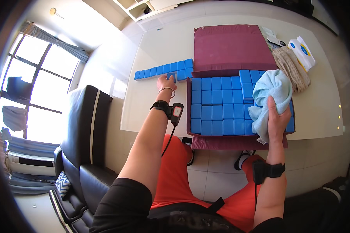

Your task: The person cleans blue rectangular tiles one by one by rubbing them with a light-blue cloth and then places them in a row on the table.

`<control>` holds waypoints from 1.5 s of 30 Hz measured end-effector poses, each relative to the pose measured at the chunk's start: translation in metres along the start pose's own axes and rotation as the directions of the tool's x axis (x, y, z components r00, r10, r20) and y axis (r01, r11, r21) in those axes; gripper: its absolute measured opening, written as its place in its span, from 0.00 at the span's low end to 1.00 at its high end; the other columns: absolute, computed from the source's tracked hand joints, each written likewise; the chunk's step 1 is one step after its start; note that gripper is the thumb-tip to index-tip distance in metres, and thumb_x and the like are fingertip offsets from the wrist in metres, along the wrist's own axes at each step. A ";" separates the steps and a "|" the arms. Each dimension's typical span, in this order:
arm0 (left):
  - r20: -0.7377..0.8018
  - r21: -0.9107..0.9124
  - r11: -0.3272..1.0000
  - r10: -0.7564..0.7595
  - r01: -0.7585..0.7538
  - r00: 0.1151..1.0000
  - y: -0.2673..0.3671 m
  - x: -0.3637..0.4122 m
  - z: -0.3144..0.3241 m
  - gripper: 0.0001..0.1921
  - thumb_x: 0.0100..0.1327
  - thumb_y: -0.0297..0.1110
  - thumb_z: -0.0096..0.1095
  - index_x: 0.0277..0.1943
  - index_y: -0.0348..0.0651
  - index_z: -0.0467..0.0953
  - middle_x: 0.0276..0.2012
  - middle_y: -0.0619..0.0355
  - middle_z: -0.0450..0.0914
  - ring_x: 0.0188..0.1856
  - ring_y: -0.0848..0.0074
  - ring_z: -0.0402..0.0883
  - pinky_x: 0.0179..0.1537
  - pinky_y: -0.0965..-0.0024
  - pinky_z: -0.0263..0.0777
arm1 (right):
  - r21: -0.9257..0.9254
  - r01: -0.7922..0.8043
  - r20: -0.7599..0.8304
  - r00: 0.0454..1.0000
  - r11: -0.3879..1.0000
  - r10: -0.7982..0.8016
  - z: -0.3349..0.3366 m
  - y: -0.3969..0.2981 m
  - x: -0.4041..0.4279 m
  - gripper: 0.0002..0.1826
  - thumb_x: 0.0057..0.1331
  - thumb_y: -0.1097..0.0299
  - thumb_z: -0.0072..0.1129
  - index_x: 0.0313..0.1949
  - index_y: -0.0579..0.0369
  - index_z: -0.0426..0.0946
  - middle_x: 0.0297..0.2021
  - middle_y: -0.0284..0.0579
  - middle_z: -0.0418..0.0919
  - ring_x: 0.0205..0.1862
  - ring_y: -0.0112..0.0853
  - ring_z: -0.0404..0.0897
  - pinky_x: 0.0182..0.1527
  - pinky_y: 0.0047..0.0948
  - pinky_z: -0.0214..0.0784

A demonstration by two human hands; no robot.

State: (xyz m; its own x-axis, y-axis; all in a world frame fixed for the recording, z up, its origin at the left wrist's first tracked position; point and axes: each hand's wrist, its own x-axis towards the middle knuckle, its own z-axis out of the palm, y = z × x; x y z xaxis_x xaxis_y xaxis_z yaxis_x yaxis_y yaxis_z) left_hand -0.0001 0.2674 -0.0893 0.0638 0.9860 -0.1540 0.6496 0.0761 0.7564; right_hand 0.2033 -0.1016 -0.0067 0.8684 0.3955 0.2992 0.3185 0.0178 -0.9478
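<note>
My left hand [165,82] has its fingertips on a blue-backed mahjong tile [171,76] at the near side of a tile row. That row of mahjong tiles [159,70] runs slantwise across the white table, with a second short line at its right end. A light blue towel [272,87] is bunched in my right hand [277,118] above the right part of an open maroon case [189,107]. Blue tiles [217,113] fill the case in rows, and a few sit on a higher layer. The towel hides some of them.
The maroon lid flap [230,46] lies folded back on the white table [156,116]. To its right are a beige knitted cloth [291,70], a tissue pack [302,54] and a dark-and-white object [276,41]. A black leather sofa [84,125] stands at the left.
</note>
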 end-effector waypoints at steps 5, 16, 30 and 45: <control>-0.027 0.018 0.998 -0.051 0.052 0.998 0.001 0.004 0.003 0.22 0.57 0.40 0.65 0.48 0.30 0.72 0.27 0.49 0.82 0.23 0.68 0.84 0.31 0.70 0.77 | -0.004 0.001 -0.007 1.000 1.000 -0.001 0.002 -0.003 0.000 0.23 0.62 0.56 0.63 0.47 0.62 0.75 0.39 0.44 0.80 0.41 0.32 0.78 0.46 0.30 0.69; -0.062 -0.156 0.986 -0.074 0.063 0.995 0.006 -0.002 0.008 0.15 0.58 0.36 0.63 0.41 0.31 0.72 0.27 0.50 0.81 0.22 0.67 0.84 0.28 0.69 0.77 | 0.010 -0.016 -0.005 1.000 1.000 0.016 0.002 -0.001 0.000 0.22 0.62 0.56 0.63 0.46 0.61 0.75 0.39 0.45 0.80 0.41 0.32 0.78 0.46 0.31 0.69; -0.216 0.118 0.783 0.621 -0.611 0.754 0.071 -0.117 -0.017 0.10 0.58 0.30 0.61 0.43 0.41 0.76 0.36 0.54 0.77 0.32 0.67 0.78 0.36 0.65 0.72 | 0.375 -0.052 -0.445 0.866 0.925 0.229 -0.046 -0.009 0.027 0.22 0.62 0.61 0.62 0.47 0.68 0.75 0.43 0.44 0.79 0.42 0.29 0.77 0.45 0.27 0.70; 0.445 0.262 0.420 0.747 -0.869 0.495 0.128 -0.241 0.071 0.30 0.48 0.37 0.73 0.54 0.40 0.69 0.47 0.49 0.72 0.51 0.59 0.71 0.54 0.63 0.68 | 0.427 -0.028 -0.456 0.856 0.904 0.242 -0.057 0.004 0.031 0.24 0.61 0.58 0.64 0.47 0.68 0.75 0.42 0.47 0.79 0.42 0.30 0.78 0.45 0.28 0.70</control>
State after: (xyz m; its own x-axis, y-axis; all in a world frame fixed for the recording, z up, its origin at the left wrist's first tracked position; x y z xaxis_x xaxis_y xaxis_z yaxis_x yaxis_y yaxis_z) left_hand 0.1216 0.0293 -0.0001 0.8537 0.4784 0.2058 0.4156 -0.8639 0.2846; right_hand 0.2536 -0.1418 0.0053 0.9941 -0.0757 0.0772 0.1011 0.3974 -0.9121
